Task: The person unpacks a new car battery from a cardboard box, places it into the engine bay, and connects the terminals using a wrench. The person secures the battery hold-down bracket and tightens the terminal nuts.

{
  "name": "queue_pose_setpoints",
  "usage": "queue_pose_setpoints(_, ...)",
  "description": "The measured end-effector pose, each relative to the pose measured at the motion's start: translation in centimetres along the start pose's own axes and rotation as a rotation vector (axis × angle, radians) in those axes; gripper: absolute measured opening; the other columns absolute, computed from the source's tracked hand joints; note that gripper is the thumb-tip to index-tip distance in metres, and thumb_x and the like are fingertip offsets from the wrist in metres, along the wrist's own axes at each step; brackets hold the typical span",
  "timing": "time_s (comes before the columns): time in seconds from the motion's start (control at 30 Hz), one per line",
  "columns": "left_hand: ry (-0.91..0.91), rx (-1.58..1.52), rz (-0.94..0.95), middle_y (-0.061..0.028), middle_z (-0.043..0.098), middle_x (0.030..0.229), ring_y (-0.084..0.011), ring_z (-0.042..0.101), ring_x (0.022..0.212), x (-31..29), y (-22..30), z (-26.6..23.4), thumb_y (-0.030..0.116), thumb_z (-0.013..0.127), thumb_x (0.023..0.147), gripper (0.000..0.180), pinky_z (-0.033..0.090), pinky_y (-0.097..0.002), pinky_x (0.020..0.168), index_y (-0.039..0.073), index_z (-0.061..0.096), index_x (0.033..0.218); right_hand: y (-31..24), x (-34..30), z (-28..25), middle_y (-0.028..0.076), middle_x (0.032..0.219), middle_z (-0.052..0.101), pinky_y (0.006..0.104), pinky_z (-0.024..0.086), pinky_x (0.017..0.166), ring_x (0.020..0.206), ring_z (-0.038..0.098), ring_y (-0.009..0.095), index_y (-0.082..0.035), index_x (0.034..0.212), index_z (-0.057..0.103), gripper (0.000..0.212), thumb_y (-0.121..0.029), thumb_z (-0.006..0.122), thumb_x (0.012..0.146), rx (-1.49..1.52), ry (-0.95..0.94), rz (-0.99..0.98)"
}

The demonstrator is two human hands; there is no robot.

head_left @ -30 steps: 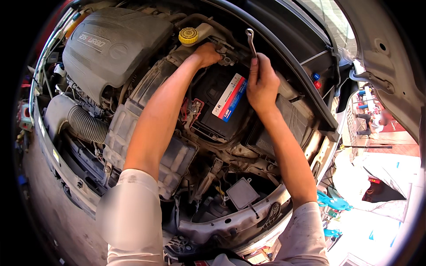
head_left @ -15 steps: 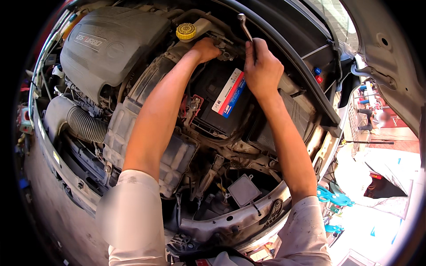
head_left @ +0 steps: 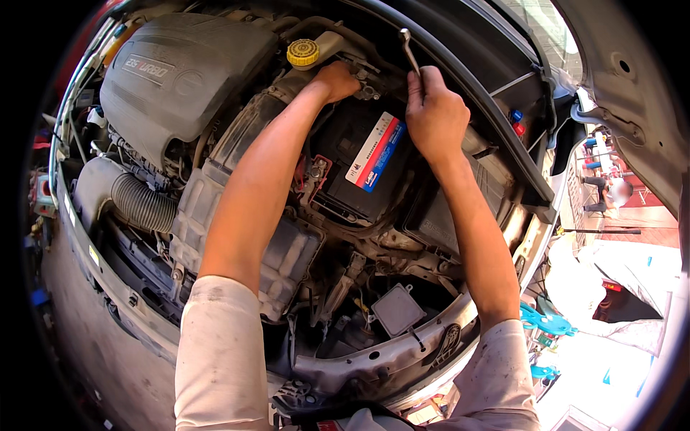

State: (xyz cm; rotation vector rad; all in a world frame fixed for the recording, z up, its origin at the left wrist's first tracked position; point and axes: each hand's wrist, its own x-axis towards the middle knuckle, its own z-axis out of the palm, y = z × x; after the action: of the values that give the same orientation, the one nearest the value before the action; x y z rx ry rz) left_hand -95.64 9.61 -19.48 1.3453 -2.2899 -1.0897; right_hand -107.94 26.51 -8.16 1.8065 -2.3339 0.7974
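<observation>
In an open engine bay sits a black car battery (head_left: 338, 172) with a red, white and blue label on top. My left hand (head_left: 336, 82) reaches to the battery's far end, its fingers curled against the metal terminal clamp (head_left: 368, 87); the fingertips are partly hidden. Right of the battery, my right hand (head_left: 438, 115) is raised, closed around a silver wrench (head_left: 407, 47) whose head points up and away from me. The wrench is apart from the clamp. Nearer me on the battery, another terminal (head_left: 316, 169) shows beside a red cover.
A yellow reservoir cap (head_left: 302, 52) stands just beyond my left hand. At left are the grey engine cover (head_left: 180, 79) and a ribbed intake hose (head_left: 144, 202). A black fuse box lid (head_left: 435, 215) lies under my right forearm. Another person (head_left: 611, 192) is in the right background.
My right hand and the wrench have shifted slightly to the right, away from the battery. The left hand stays at the terminal clamp.
</observation>
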Motion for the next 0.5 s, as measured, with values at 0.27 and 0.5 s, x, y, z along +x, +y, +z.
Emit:
queue_pose_setpoints(0.27,-0.014,-0.003,0.004,-0.0273,0.065,0.122,-0.0376,0.060,0.120,0.4,0.2,-0.1,0.021,0.062,0.078,0.050,0.046,-0.0393,0.103,-0.002,0.066,0.123,-1.1,0.2,-0.7,0.021,0.087,0.072,0.0488,0.058,0.073,0.083,0.072,0.038,-0.009,0.102,0.066,0.019,-0.021,0.054,0.094,0.063,0.031,0.033)
queue_pose_setpoints(0.5,-0.012,0.022,0.006,-0.0299,0.065,0.119,-0.0419,0.061,0.116,0.7,-0.7,-0.3,0.022,0.059,0.077,0.048,0.047,-0.0421,0.101,-0.004,0.068,0.116,-0.7,0.1,0.4,0.022,0.077,0.070,0.0504,0.057,0.069,0.075,0.070,0.041,-0.007,0.095,0.063,0.019,-0.025,0.057,0.093,-0.046,-0.027,-0.029)
